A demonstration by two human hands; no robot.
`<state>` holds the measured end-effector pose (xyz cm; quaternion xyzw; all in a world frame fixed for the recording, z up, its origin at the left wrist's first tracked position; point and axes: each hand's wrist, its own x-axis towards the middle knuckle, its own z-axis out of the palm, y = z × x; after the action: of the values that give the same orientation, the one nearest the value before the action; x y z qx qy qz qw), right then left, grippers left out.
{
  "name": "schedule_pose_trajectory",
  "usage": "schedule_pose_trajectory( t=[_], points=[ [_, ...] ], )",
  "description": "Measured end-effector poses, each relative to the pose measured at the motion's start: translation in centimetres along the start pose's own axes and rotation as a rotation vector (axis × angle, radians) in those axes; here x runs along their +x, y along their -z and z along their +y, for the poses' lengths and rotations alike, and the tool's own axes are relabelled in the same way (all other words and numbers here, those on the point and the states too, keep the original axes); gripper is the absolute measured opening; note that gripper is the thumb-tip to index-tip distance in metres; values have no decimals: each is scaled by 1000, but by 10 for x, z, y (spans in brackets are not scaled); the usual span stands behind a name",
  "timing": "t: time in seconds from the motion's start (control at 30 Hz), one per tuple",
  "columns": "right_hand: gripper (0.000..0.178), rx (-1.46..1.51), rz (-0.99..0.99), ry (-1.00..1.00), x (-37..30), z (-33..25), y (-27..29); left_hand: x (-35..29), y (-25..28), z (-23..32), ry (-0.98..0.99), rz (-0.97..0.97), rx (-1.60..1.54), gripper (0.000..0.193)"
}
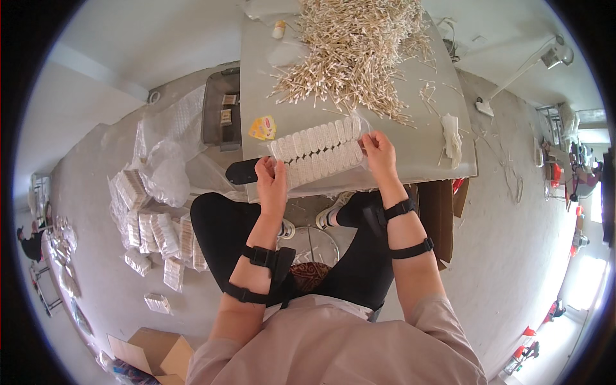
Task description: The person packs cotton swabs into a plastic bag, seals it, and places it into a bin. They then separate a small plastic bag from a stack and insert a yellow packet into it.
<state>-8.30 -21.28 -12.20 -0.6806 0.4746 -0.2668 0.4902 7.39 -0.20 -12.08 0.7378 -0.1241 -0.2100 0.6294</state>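
Observation:
Between my two hands is a clear plastic pack of cotton swabs (317,151), its white bundles lined up in two rows. It is tilted, the right end higher, over the near edge of the table. My left hand (272,183) pinches the pack's left end. At the other end, the fingers of my right hand (380,154) are closed on the clear film. A large heap of loose cotton swabs (359,54) lies beyond the pack. Just past its left end rests a yellow printed card (262,128).
The grey table (443,154) carries a white glove (452,141) at right and a small bottle (278,29) at far left. A grey bin (221,131) stands left of it. Filled packs (163,234) lie on the floor at left, near an open cardboard box (151,353).

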Motion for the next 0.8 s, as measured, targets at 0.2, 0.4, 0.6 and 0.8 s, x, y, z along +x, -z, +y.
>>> schedule_pose_trajectory(
  t=[0.2,0.4,0.6,0.8],
  points=[
    [25,223,-140,-233,4,-15,25,11,-12,5,16,-65,4,56],
    [28,-120,-140,-149,27,3,18,13,-18,6,-31,-54,57,55],
    [31,392,-287,-372,42,-11,15,13,-13,2,-8,-77,104,53],
    [27,-126,-362,-376,52,-22,18,11,-22,10,60,-121,-27,50]
  ],
)
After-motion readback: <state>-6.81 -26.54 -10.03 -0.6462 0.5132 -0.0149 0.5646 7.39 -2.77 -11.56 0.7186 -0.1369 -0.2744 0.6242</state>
